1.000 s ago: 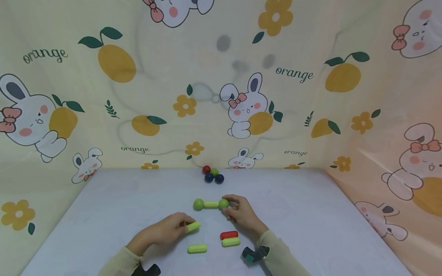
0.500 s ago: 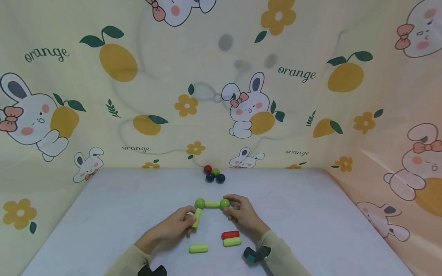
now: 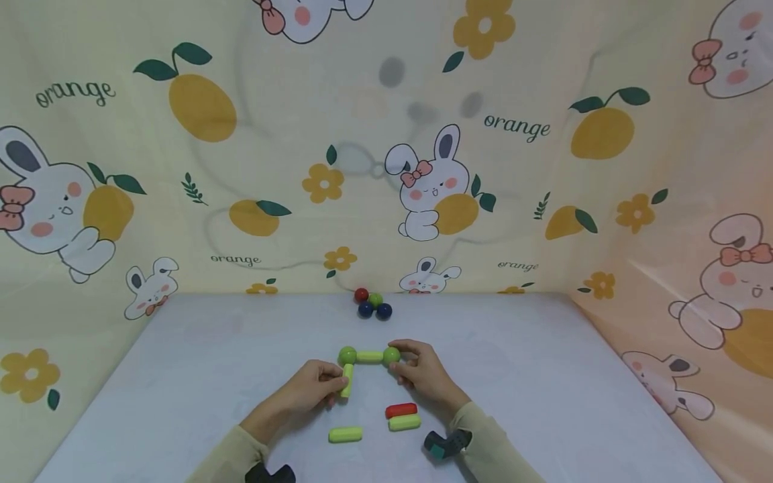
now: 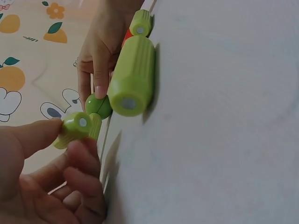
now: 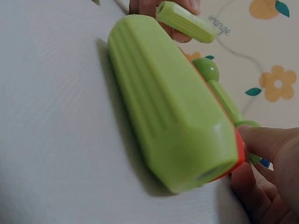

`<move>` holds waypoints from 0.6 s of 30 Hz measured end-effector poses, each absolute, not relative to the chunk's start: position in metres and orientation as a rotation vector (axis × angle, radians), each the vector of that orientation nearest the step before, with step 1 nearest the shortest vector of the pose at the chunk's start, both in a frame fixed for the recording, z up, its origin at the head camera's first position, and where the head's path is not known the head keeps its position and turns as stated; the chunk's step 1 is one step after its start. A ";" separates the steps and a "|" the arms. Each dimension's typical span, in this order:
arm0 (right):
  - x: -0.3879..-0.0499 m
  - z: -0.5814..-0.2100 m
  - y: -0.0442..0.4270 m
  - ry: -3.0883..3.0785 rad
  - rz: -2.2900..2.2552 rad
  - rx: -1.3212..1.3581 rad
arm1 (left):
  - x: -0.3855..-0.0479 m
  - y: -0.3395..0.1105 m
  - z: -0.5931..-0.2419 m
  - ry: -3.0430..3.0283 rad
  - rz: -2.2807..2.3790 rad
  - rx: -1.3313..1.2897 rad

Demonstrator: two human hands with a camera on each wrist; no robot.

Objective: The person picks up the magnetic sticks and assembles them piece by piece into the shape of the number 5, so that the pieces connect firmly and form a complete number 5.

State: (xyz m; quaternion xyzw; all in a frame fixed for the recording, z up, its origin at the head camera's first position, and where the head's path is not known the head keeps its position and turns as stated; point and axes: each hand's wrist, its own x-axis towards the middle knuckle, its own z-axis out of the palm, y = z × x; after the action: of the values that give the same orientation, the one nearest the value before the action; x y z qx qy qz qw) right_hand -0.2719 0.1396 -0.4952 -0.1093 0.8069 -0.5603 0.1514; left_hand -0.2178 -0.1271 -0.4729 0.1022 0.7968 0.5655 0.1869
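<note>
A light green rod (image 3: 370,357) joins two green balls, the left one (image 3: 347,355) and the right one (image 3: 391,355). My left hand (image 3: 309,389) pinches another green rod (image 3: 347,381) that points from the left ball toward me; in the left wrist view this rod (image 4: 74,128) shows a grey disc on its near end. Whether it touches the ball, I cannot tell. My right hand (image 3: 427,373) holds the right ball between thumb and fingers. In the right wrist view the hand (image 5: 273,172) is partly hidden behind a large-looking green rod (image 5: 173,107).
Nearer me lie a loose green rod (image 3: 345,435) and, right of it, a red rod (image 3: 401,410) beside a green rod (image 3: 404,422). At the table's back edge sit a red ball (image 3: 361,295), a green ball (image 3: 376,300) and two dark blue balls (image 3: 384,311).
My left hand has moved up and slightly right, turning its rod from slanted sideways to nearly in line with the left ball. My right hand has stayed on its ball.
</note>
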 end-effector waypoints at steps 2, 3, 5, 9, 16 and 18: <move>-0.272 -0.495 0.139 2.319 -1.607 -0.312 | -0.218 -0.127 -0.473 2.264 1.574 0.277; -0.272 -0.495 0.139 2.320 -1.606 -0.313 | -0.218 -0.127 -0.473 2.269 1.568 0.262; -0.272 -0.495 0.140 2.319 -1.607 -0.310 | -0.219 -0.127 -0.474 2.275 1.561 0.233; -0.272 -0.495 0.140 2.326 -1.608 -0.318 | -0.219 -0.125 -0.473 2.280 1.557 0.171; -0.269 -0.494 0.138 2.340 -1.612 -0.331 | -0.221 -0.121 -0.473 2.336 1.537 0.074; -0.269 -0.494 0.138 2.340 -1.614 -0.330 | -0.222 -0.121 -0.473 2.338 1.539 0.053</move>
State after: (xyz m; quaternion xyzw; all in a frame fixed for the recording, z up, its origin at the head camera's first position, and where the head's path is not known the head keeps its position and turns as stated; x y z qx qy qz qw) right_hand -0.2692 0.1379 -0.4939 -0.1142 0.8096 -0.5585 0.1395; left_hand -0.2216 -0.1209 -0.4734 0.0185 0.8229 0.5418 0.1701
